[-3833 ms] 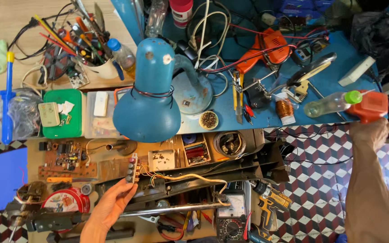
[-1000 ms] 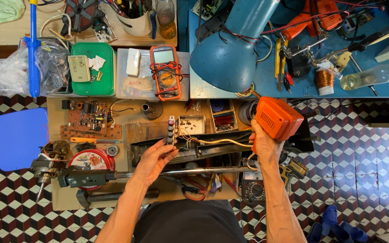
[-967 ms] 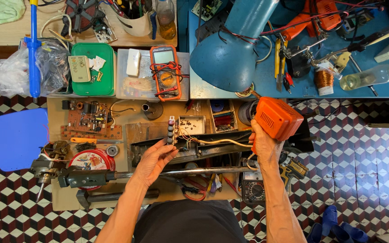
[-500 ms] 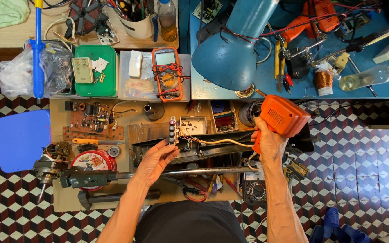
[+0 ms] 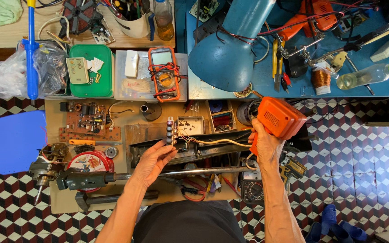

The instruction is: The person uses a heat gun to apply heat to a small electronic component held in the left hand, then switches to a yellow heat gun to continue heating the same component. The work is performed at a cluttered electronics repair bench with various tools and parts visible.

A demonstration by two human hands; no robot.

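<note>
My left hand (image 5: 154, 158) holds a narrow switch strip (image 5: 170, 130) with a row of round buttons, upright over the low wooden bench (image 5: 127, 135). Thin wires run from the strip across a long black housing (image 5: 203, 146) toward my right side. My right hand (image 5: 263, 146) grips an orange gun-shaped power tool (image 5: 279, 119) by its handle, just right of the housing. A blue desk lamp shade (image 5: 223, 56) hangs above and between the hands.
An orange multimeter (image 5: 165, 74) lies on a clear box. A green box (image 5: 90, 69), a brown circuit board (image 5: 88, 121), a red round tin (image 5: 91, 161) and a grey metal bar (image 5: 181, 172) surround the work. The blue table (image 5: 293, 85) holds tools, a copper coil (image 5: 321, 78) and a bottle (image 5: 365, 76).
My right hand brought the orange tool from the far right of the blue table down beside the black housing, then shifted it slightly. My left hand kept the switch strip in place.
</note>
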